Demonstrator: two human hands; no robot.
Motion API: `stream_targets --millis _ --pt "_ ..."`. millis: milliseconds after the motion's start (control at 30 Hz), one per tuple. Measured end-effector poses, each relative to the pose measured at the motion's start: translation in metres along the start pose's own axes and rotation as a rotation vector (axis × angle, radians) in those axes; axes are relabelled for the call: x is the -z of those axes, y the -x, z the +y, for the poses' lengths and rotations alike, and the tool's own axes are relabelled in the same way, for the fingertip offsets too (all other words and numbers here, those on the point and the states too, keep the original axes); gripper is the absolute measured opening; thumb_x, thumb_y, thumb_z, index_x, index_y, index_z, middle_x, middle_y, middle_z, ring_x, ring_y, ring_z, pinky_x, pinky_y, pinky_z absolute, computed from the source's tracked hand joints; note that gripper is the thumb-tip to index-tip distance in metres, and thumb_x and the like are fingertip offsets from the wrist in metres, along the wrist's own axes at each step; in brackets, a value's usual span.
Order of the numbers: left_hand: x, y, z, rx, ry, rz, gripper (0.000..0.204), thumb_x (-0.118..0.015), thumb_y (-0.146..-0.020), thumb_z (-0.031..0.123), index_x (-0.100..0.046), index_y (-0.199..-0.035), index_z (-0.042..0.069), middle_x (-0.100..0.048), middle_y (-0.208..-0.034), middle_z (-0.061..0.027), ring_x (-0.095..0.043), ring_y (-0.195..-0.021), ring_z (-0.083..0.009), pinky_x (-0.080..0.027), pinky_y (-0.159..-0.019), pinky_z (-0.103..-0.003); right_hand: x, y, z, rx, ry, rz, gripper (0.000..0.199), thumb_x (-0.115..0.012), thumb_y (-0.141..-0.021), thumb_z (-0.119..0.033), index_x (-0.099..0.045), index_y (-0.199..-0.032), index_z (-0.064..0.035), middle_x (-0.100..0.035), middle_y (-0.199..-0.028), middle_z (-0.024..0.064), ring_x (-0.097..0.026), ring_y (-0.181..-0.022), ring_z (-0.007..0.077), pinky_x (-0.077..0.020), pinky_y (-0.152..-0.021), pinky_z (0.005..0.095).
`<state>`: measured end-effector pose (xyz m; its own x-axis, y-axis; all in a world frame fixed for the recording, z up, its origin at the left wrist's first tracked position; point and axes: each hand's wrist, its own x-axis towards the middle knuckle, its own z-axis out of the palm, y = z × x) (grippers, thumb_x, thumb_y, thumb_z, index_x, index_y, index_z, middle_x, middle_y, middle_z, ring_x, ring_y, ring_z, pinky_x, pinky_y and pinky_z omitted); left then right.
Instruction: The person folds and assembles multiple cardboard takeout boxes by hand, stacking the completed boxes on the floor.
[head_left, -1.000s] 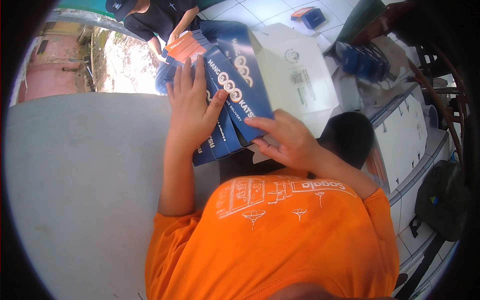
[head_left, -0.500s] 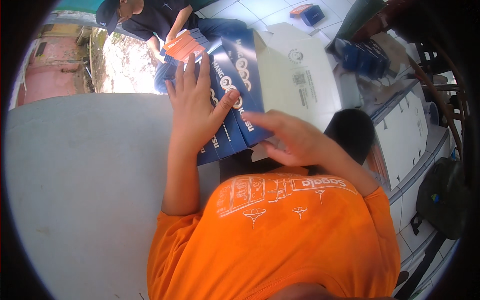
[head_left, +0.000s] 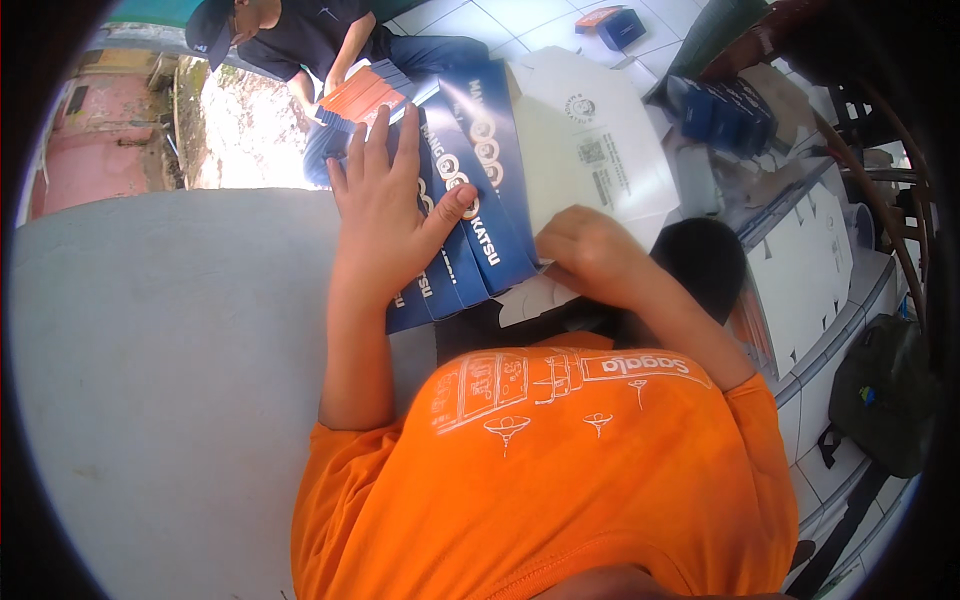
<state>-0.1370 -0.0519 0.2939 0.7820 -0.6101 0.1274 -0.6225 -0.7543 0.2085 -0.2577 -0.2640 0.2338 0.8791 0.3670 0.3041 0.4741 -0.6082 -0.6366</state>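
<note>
The left hand (head_left: pixel 385 215) lies flat and open, fingers spread, on a fanned stack of dark blue flat carton blanks (head_left: pixel 470 215) in the upper middle of the frame, thumb stretched right across the printed face. It presses down and grips nothing. The right hand (head_left: pixel 590 255), just right of the stack, is curled with its fingers bent onto a white unfolded carton sheet (head_left: pixel 590 140) where that sheet meets the blue blanks; whether it pinches an edge or only presses I cannot tell. The stack lies at the far edge of the grey table (head_left: pixel 170 350), which fills the left of the frame.

To handle the stack well, I judge the flat palm should hold the fan steady while the right fingers work one edge at a time, since the slick blanks would slide over each other easily.

At upper left another person in dark clothes (head_left: pixel 320 30) sits on the tiled floor, holding a bundle of orange and blue blanks (head_left: pixel 362 95) just beyond the left fingertips, close enough to crowd the stack. More dark blue boxes (head_left: pixel 722 112) sit at upper right, a small one (head_left: pixel 618 25) on the tiles at the top, white flat sheets (head_left: pixel 800 270) at right, and a dark green bag (head_left: pixel 890 390) at the right edge.
</note>
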Motion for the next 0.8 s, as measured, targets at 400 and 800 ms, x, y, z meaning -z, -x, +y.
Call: stream_targets --millis 400,800 --pt "0.0 -0.003 -0.007 0.008 0.097 0.007 0.093 -0.051 -0.083 0.07 -0.036 -0.145 0.003 -0.032 -0.15 -0.0244 -0.023 -0.141 -0.0448 -0.01 -0.112 -0.062 -0.01 0.007 0.015 -0.117 -0.307 -0.105 0.021 -0.071 -0.078 -0.006 -0.063 -0.098 -0.0063 -0.063 -0.091 0.0096 -0.058 -0.096 0.0286 -0.0462 -0.085 0.0382" --pt "-0.003 0.001 -0.015 0.015 0.116 0.021 0.095 -0.051 -0.084 0.07 -0.032 -0.147 0.002 -0.03 -0.15 -0.0257 -0.023 -0.141 -0.0454 -0.011 -0.112 -0.063 -0.012 0.005 0.0 -0.03 -0.066 0.121 0.019 -0.073 -0.075 -0.005 -0.063 -0.091 -0.0067 -0.061 -0.082 0.0073 -0.059 -0.083 0.0284 -0.0463 -0.08 0.0368"
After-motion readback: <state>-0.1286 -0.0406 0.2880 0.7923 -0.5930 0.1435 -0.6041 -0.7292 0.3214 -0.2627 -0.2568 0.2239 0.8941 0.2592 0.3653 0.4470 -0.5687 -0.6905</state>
